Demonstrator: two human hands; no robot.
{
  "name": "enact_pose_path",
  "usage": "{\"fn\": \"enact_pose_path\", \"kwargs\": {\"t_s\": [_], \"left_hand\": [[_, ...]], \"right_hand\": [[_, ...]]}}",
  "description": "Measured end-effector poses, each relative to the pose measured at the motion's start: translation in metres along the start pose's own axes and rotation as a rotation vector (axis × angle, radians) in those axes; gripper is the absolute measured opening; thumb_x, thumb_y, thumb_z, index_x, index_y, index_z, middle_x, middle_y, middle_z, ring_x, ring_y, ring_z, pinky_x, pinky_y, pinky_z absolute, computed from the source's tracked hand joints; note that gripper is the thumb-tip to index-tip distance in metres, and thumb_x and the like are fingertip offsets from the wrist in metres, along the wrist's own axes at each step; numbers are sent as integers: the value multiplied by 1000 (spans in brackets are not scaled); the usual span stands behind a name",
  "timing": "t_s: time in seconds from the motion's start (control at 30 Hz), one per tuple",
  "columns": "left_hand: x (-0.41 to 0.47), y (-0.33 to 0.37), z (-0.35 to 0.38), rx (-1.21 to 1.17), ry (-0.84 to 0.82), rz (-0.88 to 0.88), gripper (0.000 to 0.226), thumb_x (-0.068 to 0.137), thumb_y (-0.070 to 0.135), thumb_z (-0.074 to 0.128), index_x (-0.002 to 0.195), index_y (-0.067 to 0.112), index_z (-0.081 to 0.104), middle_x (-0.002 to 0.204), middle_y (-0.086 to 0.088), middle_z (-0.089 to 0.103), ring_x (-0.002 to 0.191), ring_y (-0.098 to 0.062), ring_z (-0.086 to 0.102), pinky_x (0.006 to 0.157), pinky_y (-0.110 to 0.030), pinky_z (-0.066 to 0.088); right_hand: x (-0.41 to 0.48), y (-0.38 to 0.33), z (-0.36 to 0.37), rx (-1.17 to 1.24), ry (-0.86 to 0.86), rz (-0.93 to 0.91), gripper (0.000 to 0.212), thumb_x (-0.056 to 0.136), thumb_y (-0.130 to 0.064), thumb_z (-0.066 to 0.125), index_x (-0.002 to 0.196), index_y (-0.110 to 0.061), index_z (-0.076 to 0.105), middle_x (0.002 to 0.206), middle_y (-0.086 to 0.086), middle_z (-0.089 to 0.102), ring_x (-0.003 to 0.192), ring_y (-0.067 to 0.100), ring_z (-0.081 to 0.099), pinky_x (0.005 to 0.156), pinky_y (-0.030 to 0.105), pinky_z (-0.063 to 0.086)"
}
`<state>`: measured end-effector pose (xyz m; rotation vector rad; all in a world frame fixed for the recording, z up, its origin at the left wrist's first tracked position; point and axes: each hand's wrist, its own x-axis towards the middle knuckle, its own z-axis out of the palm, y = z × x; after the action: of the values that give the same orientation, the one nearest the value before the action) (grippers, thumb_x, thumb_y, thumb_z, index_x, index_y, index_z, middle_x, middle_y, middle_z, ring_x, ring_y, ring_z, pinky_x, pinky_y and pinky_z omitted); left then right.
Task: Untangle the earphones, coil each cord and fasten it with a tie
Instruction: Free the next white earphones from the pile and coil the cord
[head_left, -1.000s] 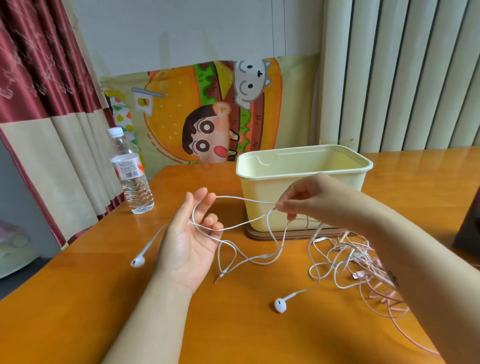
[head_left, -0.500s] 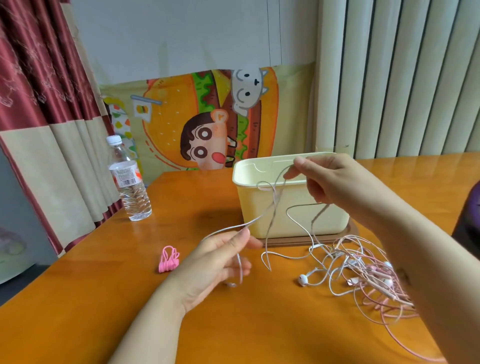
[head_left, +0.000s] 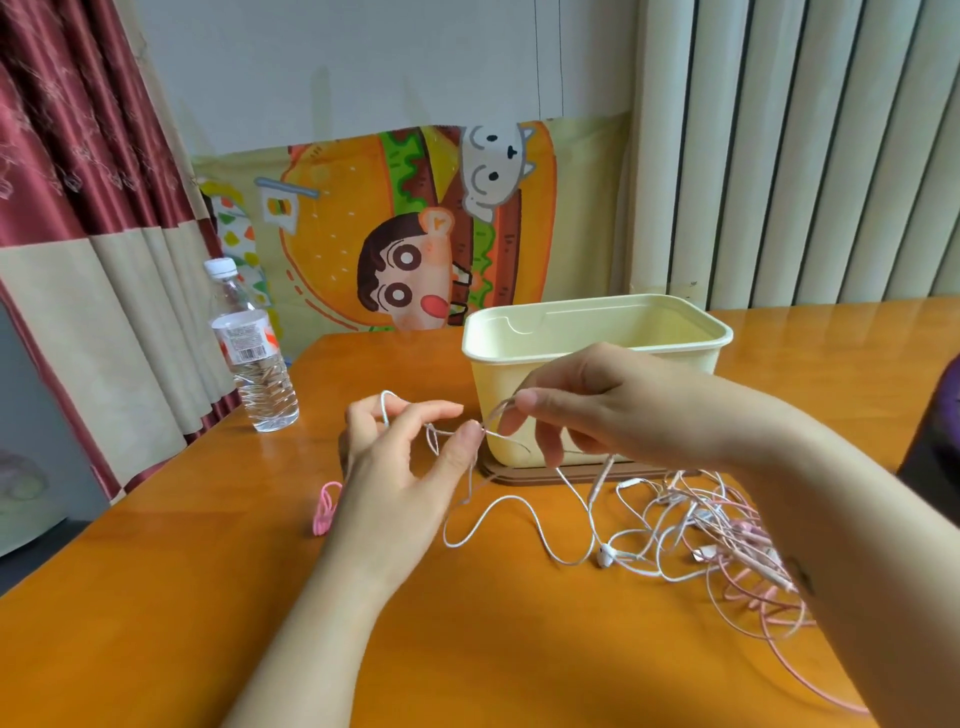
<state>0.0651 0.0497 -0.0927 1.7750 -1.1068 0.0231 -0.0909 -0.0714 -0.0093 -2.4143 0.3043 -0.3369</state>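
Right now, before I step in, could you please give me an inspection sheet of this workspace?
Surface: orange wooden table, glossy.
Job's things: white earphone cord in both hands; pink ties lying by the left wrist.
Clutter: water bottle, upright; cream bin on a brown base.
Grippers: left hand and right hand each pinch that cord.
Cables: tangle of pink and white cords on the table by the right forearm, not coiled.
Surroundings: red curtain, cartoon poster, vertical blinds.
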Motion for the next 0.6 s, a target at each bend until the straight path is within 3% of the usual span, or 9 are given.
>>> {"fn": "enact_pose_path", "kwargs": {"t_s": [0.1, 0.2, 0.3, 0.37, 0.47, 0.53, 0.6], "left_hand": [[0, 0, 2, 25, -20, -50, 50, 66, 85, 47, 99, 48, 60, 108, 23, 32, 109, -20, 51, 87, -26, 49], [1, 3, 1, 37, -1, -60, 23, 84, 48, 58, 106, 40, 58, 100, 18, 47, 96, -4, 53, 69, -7, 40], [0, 3, -1, 24, 5, -96, 25, 93, 38, 50, 118, 35, 53, 76, 5, 63, 71, -3, 61, 57, -12, 42], [-1, 2, 0, 179, 60, -81, 27, 94, 44, 39, 113, 37, 58, 79, 9, 64, 78, -7, 60, 63, -23, 44], [-1, -1, -4, 326, 206, 31, 45, 88, 49, 25, 102, 35, 65, 97, 15, 52, 101, -10, 48, 81, -27, 37], [-1, 4, -5, 153, 177, 163, 46, 88, 51, 27, 112, 34, 62, 110, 18, 52, 113, -4, 46, 91, -20, 35], [-5, 13, 0, -159, -19, 201, 40, 88, 51, 39, 121, 36, 56, 121, 21, 56, 120, 1, 48, 97, -15, 38]], "right_hand": [[3, -2, 5, 39, 26, -36, 30, 98, -32, 44, 96, -22, 72, 64, -9, 63, 46, -1, 47, 48, 7, 34], [5, -2, 4, 153, 138, -47, 31, 98, -30, 44, 93, -19, 72, 61, -7, 60, 49, 7, 39, 48, 15, 30], [6, 0, 2, 217, 350, -32, 33, 99, -32, 42, 88, -21, 71, 55, -7, 55, 53, 17, 36, 48, 22, 28], [6, 0, 1, 195, 437, -26, 34, 100, -32, 40, 88, -21, 70, 50, -8, 50, 47, 10, 35, 45, 17, 29], [6, 0, 2, 157, 373, -36, 31, 98, -33, 43, 90, -22, 71, 49, -7, 42, 42, 5, 32, 43, 15, 27], [6, -1, 6, 131, 237, -54, 29, 96, -34, 46, 91, -21, 71, 50, -5, 39, 42, 6, 31, 44, 16, 28], [6, -2, 12, 109, 89, -95, 29, 96, -34, 48, 84, -19, 69, 49, -7, 41, 43, 6, 32, 45, 16, 29]]}}
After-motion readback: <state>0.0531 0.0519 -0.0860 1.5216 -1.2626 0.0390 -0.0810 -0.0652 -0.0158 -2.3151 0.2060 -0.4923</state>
